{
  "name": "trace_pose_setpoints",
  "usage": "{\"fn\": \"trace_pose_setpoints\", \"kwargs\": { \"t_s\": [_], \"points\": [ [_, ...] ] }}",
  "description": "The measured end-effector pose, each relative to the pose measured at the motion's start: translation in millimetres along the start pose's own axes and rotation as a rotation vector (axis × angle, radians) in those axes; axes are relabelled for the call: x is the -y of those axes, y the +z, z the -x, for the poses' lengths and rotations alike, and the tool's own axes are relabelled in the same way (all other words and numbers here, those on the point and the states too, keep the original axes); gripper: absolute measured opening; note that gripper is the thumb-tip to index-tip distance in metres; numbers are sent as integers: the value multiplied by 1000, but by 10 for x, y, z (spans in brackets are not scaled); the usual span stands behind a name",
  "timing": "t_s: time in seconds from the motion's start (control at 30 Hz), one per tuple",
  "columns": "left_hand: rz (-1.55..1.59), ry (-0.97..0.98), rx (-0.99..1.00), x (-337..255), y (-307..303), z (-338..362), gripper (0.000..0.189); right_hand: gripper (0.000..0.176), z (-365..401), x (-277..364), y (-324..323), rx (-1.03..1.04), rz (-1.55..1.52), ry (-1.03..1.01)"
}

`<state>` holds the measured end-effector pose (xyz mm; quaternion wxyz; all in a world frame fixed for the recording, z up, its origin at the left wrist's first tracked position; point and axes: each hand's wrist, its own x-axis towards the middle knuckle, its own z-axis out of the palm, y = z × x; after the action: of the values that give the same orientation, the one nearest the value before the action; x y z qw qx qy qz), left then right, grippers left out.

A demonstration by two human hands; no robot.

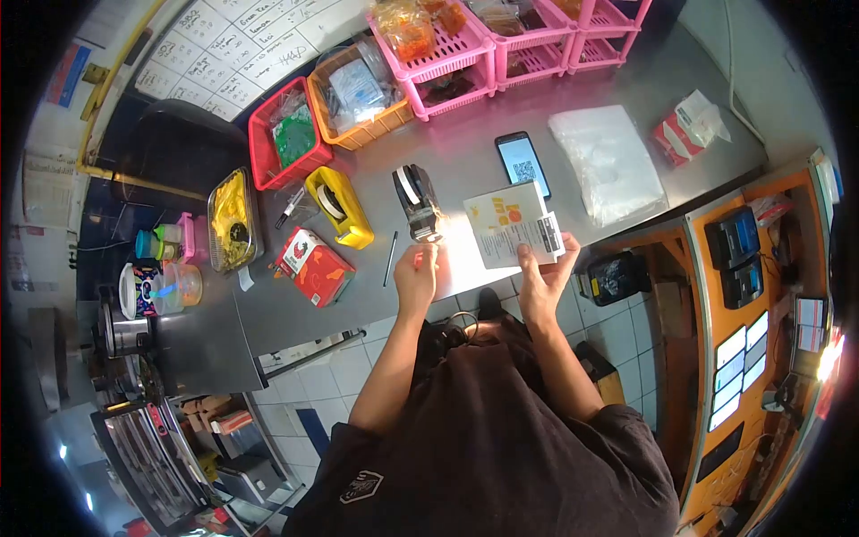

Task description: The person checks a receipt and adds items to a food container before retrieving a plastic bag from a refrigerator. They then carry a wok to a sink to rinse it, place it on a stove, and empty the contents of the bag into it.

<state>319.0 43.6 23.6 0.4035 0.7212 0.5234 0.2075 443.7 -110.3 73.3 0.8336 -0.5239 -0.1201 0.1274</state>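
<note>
My right hand [544, 279] grips the lower right part of a flat white packet [510, 224] with yellow and orange print, thumb on top. White paper slips with small print lie against the packet's front. My left hand [417, 279] is closed at the front end of a black tape dispenser [415, 199]; whatever its fingertips pinch is too small to make out. Partly behind the packet's top edge lies a phone [523, 164] showing a QR code. A pen [391, 259] rests left of my left hand.
Left on the steel table are a yellow tape dispenser [339, 207], a red box [315, 268] and a tray with yellow contents [232, 220]. Red [259, 141] and orange baskets [400, 115] and pink racks [492, 67] line the back. Clear plastic bags [608, 166] lie right.
</note>
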Motion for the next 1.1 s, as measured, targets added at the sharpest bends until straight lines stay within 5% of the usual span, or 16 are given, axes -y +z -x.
{"fn": "trace_pose_setpoints", "kwargs": {
  "t_s": [0.07, 0.17, 0.3, 0.43, 0.53, 0.6, 0.63, 0.73, 0.8, 0.87, 0.97, 1.1],
  "points": [
    [604, -10, 340, -505, -202, 301, 24, 51, 21, -30, 63, -27, 24, -5],
    [831, -269, 590, -928, -272, 604, 23, 54, 43, -46, 130, 63, 180, -252],
    [899, -495, 555, -1028, -104, 697, 31, 53, 130, -95, 236, 124, 103, -346],
    [769, -465, 608, -990, -247, 720, 32, 52, 202, 63, 309, 77, 126, -266],
    [485, -226, 427, -897, -294, 821, 26, 51, 295, 113, 430, 33, -96, 59],
    [265, 470, -110, -704, -266, 833, 15, 51, 352, 236, 606, 30, -266, 295],
    [134, 604, -185, -578, -335, 783, 11, 49, 386, 255, 676, 52, -314, 372],
    [96, 598, -270, -243, -583, 653, 10, 49, 457, 244, 985, 206, -348, 499],
    [-2, 552, -338, 109, -790, 650, 9, 51, 443, 133, 1193, 326, -335, 534],
    [97, 26, -293, 518, -996, 695, 11, 58, 312, -88, 1459, 710, -108, 565],
    [155, -147, -369, 911, -1521, 820, 16, 55, 380, -280, 2186, 890, 115, 443],
    [338, -344, -382, 1225, -2050, 1090, 19, 50, 419, -1296, 2950, 1038, 407, 257]
  ]
}}
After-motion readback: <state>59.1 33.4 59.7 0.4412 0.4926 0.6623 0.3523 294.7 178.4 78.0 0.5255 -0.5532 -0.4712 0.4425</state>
